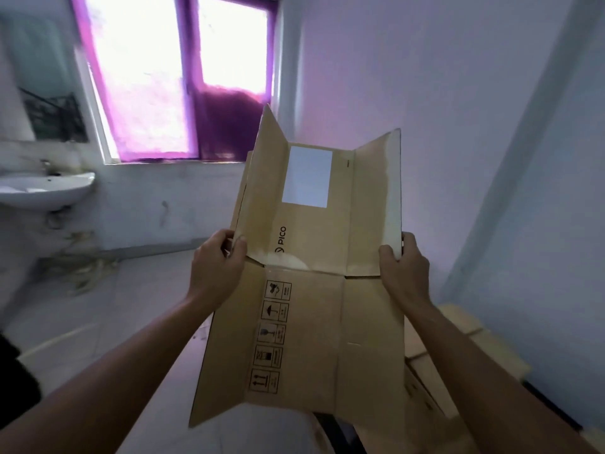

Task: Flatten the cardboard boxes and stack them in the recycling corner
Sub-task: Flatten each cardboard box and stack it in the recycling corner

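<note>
Cardboard box (311, 290), flattened, held up mid-air at chest height. Left hand (217, 267) clamped on left edge, right hand (404, 270) gripping right flap — both arms outstretched. Flat cardboard stack (465, 342) lower right, partly hidden behind it. Open floor (131, 296) to left; sink (45, 188) well apart.

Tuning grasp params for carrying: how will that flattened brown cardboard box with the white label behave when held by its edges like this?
The flattened brown cardboard box probably hinges rather than stays rigid: it already bends at the crease between the hands. Likely light, since the left hand and right hand hold it up by edge pinches alone. Its upper flaps splay outward, so they may swing or catch when moved.
</note>
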### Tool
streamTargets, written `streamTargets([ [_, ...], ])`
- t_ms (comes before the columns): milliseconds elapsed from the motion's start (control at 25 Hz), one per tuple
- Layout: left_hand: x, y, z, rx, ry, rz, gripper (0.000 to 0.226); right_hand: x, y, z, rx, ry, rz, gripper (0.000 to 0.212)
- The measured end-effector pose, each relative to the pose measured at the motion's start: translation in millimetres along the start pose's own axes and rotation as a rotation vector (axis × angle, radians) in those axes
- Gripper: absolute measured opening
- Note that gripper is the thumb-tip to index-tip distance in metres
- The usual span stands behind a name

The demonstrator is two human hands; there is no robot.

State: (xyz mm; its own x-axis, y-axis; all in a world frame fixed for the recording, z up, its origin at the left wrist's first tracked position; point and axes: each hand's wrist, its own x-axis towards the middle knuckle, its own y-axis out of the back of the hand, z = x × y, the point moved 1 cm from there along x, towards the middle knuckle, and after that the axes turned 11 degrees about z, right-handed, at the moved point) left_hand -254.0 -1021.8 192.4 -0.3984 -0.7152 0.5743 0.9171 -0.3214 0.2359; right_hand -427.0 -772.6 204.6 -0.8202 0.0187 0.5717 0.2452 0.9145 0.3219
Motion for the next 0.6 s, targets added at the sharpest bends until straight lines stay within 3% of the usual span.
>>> streamTargets([
  [320,231,-15,-164,0.040,-0.022,0.120,0.019,103,-286,-48,0.052,0.057,-0.060,0.012],
  [440,329,-32,-214,0.056,-0.048,0.082,0.020,141,-377,-61,0.054,0.024,-0.015,0.022],
  [600,439,-73,-288,0.067,-0.063,0.040,0.024,188,-487,-61,0.050,-0.033,0.012,0.010],
])
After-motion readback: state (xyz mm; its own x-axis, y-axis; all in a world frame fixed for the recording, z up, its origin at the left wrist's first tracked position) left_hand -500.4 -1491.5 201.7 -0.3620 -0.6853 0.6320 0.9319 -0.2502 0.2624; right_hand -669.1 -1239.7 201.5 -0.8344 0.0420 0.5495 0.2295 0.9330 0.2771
